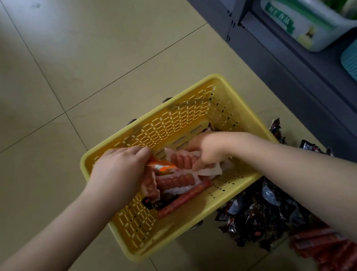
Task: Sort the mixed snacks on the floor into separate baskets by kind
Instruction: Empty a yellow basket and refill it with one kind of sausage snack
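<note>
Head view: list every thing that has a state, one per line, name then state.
yellow basket: upright on floor, partly filled
sausage packs: inside basket, gripped by both hands
left hand: gripping packs
right hand: gripping packs
dark snack packets: piled on floor beside basket
white tub: on shelf, uncovered

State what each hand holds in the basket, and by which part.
Left hand grips sausage packs by their left ends. Right hand pinches a pack's upper right edge. All inside the yellow basket.
</note>
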`<state>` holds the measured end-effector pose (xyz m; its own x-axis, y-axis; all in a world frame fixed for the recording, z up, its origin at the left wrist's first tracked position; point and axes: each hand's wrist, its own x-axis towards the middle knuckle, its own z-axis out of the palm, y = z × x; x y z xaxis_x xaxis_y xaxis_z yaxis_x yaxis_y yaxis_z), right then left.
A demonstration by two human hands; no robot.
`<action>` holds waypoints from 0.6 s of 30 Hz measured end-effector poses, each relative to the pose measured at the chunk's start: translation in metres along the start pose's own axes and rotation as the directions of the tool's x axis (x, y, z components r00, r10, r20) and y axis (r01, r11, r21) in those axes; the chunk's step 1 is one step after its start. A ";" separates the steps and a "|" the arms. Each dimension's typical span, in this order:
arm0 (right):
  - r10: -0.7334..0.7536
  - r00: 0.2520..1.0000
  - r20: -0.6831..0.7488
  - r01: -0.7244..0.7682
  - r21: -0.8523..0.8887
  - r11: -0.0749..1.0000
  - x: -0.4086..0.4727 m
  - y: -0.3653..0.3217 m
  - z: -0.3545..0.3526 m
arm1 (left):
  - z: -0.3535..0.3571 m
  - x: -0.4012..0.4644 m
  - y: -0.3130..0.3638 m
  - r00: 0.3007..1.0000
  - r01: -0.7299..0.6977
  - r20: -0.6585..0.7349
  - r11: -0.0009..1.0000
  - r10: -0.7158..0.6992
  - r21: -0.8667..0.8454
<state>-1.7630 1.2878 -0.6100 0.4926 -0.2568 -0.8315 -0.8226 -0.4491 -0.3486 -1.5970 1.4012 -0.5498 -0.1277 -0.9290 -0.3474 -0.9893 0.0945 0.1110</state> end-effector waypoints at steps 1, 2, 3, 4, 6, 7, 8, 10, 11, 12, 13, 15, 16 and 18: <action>-0.014 0.999 0.035 0.015 -0.011 1.000 0.004 -0.008 0.000 | -0.007 -0.014 -0.007 0.991 -0.040 -0.131 0.999 0.037 -0.020; -0.030 0.998 0.049 0.031 -0.003 1.000 0.010 -0.015 0.001 | -0.008 -0.024 -0.013 0.971 -0.062 -0.232 0.998 0.054 -0.028; -0.046 0.998 0.045 0.045 0.023 0.999 0.014 -0.022 0.001 | -0.007 -0.032 -0.017 0.959 -0.060 -0.278 0.998 0.052 -0.020; -0.055 0.998 0.036 0.053 0.049 0.997 0.019 -0.027 0.002 | -0.004 -0.037 -0.021 0.959 -0.047 -0.282 0.999 0.041 -0.014; -0.046 0.998 0.040 0.043 0.064 0.997 0.024 -0.035 0.004 | 0.004 -0.044 -0.023 0.972 -0.024 -0.234 0.997 0.007 -0.070; -0.026 0.998 0.061 0.023 0.062 0.998 0.026 -0.038 0.006 | 0.007 -0.047 -0.021 0.975 -0.020 -0.223 0.995 -0.002 -0.097; -0.003 0.996 0.089 -0.001 0.045 0.999 0.027 -0.041 0.008 | 0.009 -0.049 -0.020 0.975 -0.020 -0.223 0.994 -0.006 -0.111; 0.030 0.988 0.151 -0.018 -0.076 0.997 0.027 -0.047 0.012 | 0.012 -0.051 -0.016 0.973 -0.025 -0.232 0.990 -0.008 -0.136; 0.044 0.985 0.167 -0.017 -0.155 0.988 0.026 -0.051 0.015 | 0.012 -0.051 -0.014 0.969 -0.035 -0.246 0.988 -0.003 -0.151; 0.052 0.987 0.150 -0.018 -0.219 0.976 0.025 -0.055 0.020 | 0.012 -0.051 -0.013 0.965 -0.045 -0.262 0.985 0.000 -0.168; 0.052 0.994 0.097 -0.026 -0.252 0.967 0.025 -0.058 0.025 | 0.011 -0.051 -0.011 0.963 -0.049 -0.270 0.981 -0.004 -0.189; 0.059 0.998 -0.008 -0.059 -0.258 0.964 0.024 -0.060 0.034 | 0.008 -0.052 -0.009 0.956 -0.032 -0.290 0.964 -0.047 -0.263; 0.072 0.997 -0.025 -0.076 -0.246 0.966 0.022 -0.059 0.035 | 0.005 -0.052 -0.009 0.949 -0.019 -0.306 0.951 -0.081 -0.309; 0.096 0.995 -0.036 -0.101 -0.171 0.980 0.013 -0.053 0.029 | -0.001 -0.050 -0.008 0.933 -0.004 -0.329 0.912 -0.145 -0.411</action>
<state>-1.7214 1.3327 -0.6154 0.4211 -0.3293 -0.8451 -0.8074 -0.5606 -0.1839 -1.5831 1.4463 -0.5323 0.0469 -0.9983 -0.0343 -0.8724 -0.0577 0.4853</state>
